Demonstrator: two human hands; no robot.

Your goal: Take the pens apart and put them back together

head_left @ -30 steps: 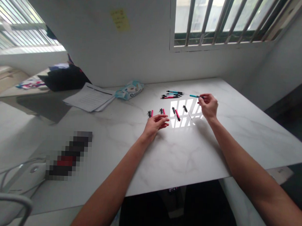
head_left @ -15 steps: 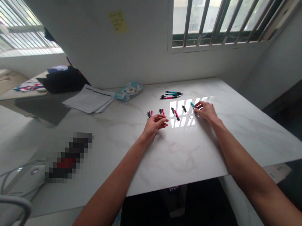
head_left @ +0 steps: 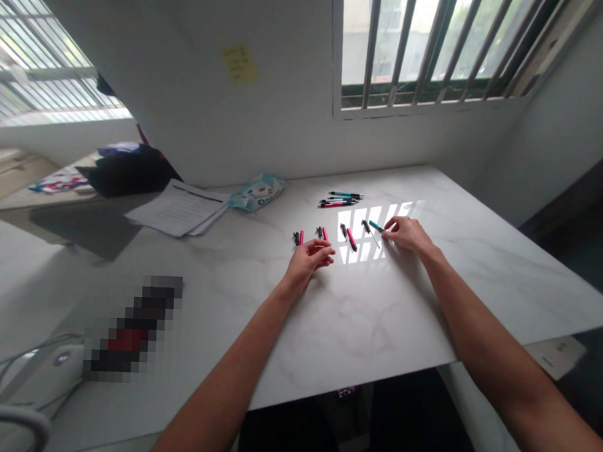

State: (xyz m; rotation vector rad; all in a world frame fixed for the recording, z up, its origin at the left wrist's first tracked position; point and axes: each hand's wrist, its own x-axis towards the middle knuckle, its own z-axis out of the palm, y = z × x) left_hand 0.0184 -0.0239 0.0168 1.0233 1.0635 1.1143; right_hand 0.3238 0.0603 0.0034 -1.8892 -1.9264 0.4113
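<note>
My right hand (head_left: 407,233) pinches the dark end of a teal pen barrel (head_left: 376,226), which lies low over the table and points left. Just left of it are a black pen part (head_left: 365,225) and a thin pale refill (head_left: 375,240). My left hand (head_left: 309,259) rests on the table with fingers loosely bent and apart, nothing visible in them. Beyond it lie a red barrel with a black part (head_left: 296,238) and a second such pair, partly hidden by the fingers. Between the hands sits a red pen barrel (head_left: 351,239) beside a black pen part (head_left: 343,230).
Several whole pens (head_left: 340,201) lie in a pile farther back on the white marbled table (head_left: 357,328). A blue-white soft packet (head_left: 257,193) and printed papers (head_left: 177,207) are at the back left. A blurred-out dark object (head_left: 137,329) and cables lie at the left.
My right hand has shifted slightly left with the teal barrel, bringing it closer to the black part and refill. My left hand stays about where it was. The view has tilted slightly up.
</note>
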